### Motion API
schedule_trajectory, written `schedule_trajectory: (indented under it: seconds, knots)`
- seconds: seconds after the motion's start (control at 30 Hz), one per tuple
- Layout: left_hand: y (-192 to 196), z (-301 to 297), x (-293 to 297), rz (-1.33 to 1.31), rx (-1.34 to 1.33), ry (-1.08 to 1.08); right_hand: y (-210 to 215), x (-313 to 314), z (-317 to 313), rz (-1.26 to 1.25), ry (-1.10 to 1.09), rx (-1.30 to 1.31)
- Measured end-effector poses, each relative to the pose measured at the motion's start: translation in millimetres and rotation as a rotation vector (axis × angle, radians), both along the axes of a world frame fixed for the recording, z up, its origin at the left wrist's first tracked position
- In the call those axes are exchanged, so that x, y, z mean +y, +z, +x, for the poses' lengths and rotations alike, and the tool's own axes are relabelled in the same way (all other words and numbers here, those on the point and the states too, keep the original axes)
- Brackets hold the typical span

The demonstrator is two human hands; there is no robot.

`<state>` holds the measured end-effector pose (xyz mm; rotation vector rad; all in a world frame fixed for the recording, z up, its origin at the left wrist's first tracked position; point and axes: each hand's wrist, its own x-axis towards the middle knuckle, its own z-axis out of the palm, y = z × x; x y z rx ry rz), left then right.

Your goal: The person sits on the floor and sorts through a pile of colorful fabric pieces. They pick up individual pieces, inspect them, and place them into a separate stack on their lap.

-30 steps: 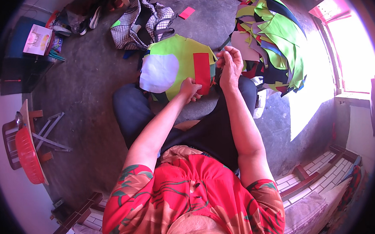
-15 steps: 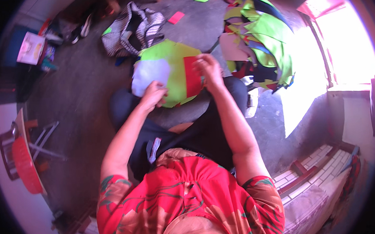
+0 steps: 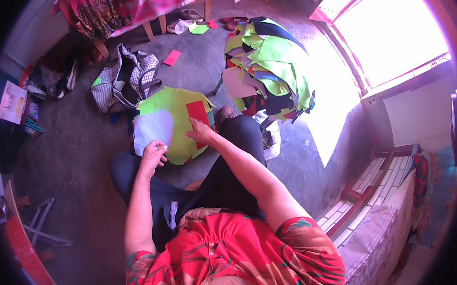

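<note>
A rounded green-yellow cloth (image 3: 178, 99) lies spread in front of my crossed legs. On its left side sits a white cloth piece (image 3: 149, 128), and on its right a red cloth rectangle (image 3: 197, 112). My left hand (image 3: 153, 157) is at the lower edge of the white piece, thumb and fingers drawn together; what they hold, if anything, is too small to make out. My right hand (image 3: 201, 132) reaches over the lower part of the red rectangle, with fingers apart and touching it or just above it.
A large heap of cloth scraps (image 3: 271, 64) rises ahead to the right, beside a bright doorway (image 3: 392, 33). A checked bag (image 3: 106, 89) sits ahead left. One red scrap (image 3: 172, 58) lies on the floor. A wooden bench frame (image 3: 366, 197) stands at right, a red chair (image 3: 26, 248) at left.
The view has shifted, so the cloth and heap appear further left and lower. My right hand has moved inward from the red rectangle's right edge to over it. My left hand stays by the white piece.
</note>
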<state>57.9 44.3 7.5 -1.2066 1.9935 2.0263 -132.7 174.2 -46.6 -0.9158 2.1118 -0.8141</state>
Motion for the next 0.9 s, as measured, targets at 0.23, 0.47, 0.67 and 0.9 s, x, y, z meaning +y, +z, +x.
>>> schedule_trajectory:
  seconds: [0.23, 0.47, 0.67, 0.9]
  knots:
    - [-1, -1, 0, -0.062, -0.037, -0.03, 22, 7, 5, -0.141, -0.041, 0.15]
    - [-21, 0, -7, -0.018, -0.036, -0.024, 135, 30, -21, -0.65, -0.2, 0.033]
    - [-18, -3, -5, -0.033, -0.033, -0.039, 202, 79, -121, -0.636, -0.41, 0.554]
    - [-14, -14, -7, -0.058, -0.082, -0.101, 205, 118, -230, -0.296, -0.417, 0.988]
